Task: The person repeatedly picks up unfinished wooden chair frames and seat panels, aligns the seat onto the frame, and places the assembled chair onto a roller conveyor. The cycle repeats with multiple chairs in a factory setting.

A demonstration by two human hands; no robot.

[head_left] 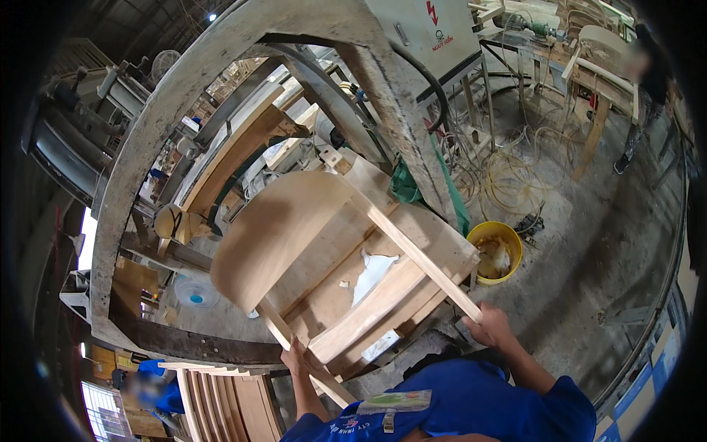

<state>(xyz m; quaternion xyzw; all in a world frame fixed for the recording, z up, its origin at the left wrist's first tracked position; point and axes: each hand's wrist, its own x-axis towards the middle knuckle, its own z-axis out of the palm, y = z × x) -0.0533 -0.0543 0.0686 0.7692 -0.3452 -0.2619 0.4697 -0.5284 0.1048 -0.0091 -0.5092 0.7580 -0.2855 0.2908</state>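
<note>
A pale wooden chair frame (283, 228), with a broad curved panel at its far end and two long rails, slants across the wooden work surface (453, 239) before me. My right hand (489, 325) is closed round the near end of the right rail. Lower down on the other side, my left hand (294, 359) grips the left rail. A curved crosspiece (368, 318) runs between the rails; whether it is joined to both is hard to tell. Beneath the frame, a torn white sheet (374, 274) lies on the surface.
A large worn metal arch (140, 158) surrounds the work area. On the right stand a yellow bucket (509, 275) and coiled hoses (508, 180); a grey electrical cabinet (423, 37) is behind. Slatted wooden parts (224, 405) are stacked lower left. One person is lower left, another far right.
</note>
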